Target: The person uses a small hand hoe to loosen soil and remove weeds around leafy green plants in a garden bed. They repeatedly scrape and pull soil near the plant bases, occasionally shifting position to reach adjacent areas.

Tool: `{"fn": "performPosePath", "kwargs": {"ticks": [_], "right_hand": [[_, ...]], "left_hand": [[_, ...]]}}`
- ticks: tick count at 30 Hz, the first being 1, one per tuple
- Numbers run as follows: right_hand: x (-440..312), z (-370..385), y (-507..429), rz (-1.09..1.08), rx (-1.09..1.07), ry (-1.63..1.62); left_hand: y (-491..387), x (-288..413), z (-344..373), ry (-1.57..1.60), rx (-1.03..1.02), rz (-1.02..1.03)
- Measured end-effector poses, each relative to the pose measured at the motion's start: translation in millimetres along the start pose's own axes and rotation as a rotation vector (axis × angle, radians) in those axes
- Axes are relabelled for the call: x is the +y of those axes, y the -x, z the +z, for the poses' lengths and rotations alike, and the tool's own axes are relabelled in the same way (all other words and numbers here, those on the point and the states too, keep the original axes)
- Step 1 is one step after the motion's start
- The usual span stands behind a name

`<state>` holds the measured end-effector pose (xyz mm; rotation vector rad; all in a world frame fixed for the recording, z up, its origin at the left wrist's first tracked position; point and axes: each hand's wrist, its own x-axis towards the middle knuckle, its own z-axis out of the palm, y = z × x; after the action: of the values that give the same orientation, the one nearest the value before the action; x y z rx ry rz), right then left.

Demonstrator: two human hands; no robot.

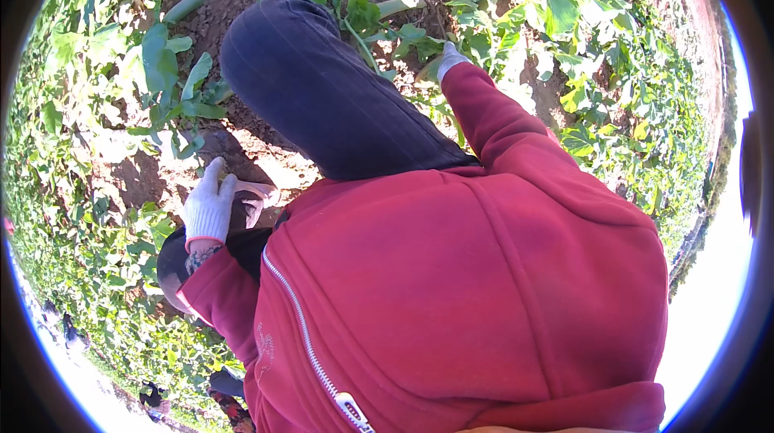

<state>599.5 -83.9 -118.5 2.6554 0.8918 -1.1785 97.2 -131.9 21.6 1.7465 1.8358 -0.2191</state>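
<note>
My left hand (208, 204), in a white knit glove with a red cuff edge, is held above bare soil beside my bent knee. Its fingers are apart, with nothing visible between them. Just above it hang the leaves (195, 107) of a leafy root plant. My right hand (450, 59), also gloved, reaches into foliage past my other knee. A pale green root (428, 71), seemingly a radish, lies right beside it, partly hidden. Whether the fingers grip its leaves cannot be made out. Another pale root (400, 5) lies farther up, its leaves attached.
A green root (185, 8) stands out of the soil (208, 28) at the upper left. Dense leafy crop (641, 88) covers both sides. My dark-trousered knee (284, 40) rises between my hands. A pink shoe (261, 196) shows by my left hand. Small dark figures (152, 395) appear at lower left.
</note>
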Motion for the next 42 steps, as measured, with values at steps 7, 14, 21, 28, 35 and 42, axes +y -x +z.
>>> {"fn": "performPosePath", "kwargs": {"ticks": [7, 14, 21, 28, 35, 42], "right_hand": [[40, 2, -37, -0.251, 0.056, 0.195], [27, -2, 13, -0.329, -0.08, 0.355], [10, 22, -3, -0.47, -0.132, 0.481], [13, -39, -7, -0.513, -0.092, 0.646], [-10, -91, -18, -0.33, 0.157, 0.701], [19, -71, -179, -0.246, 0.387, -0.379]], "left_hand": [[-2, -4, 2, 0.004, -0.003, 0.008], [-1, -2, 3, -0.059, -0.046, -0.032], [-1, -6, 5, -0.076, -0.02, -0.03], [-1, -5, 9, -0.086, 0.014, 0.01], [-1, -5, 10, -0.075, 0.037, 0.042], [-3, 3, 9, -0.076, 0.018, 0.012]]}}
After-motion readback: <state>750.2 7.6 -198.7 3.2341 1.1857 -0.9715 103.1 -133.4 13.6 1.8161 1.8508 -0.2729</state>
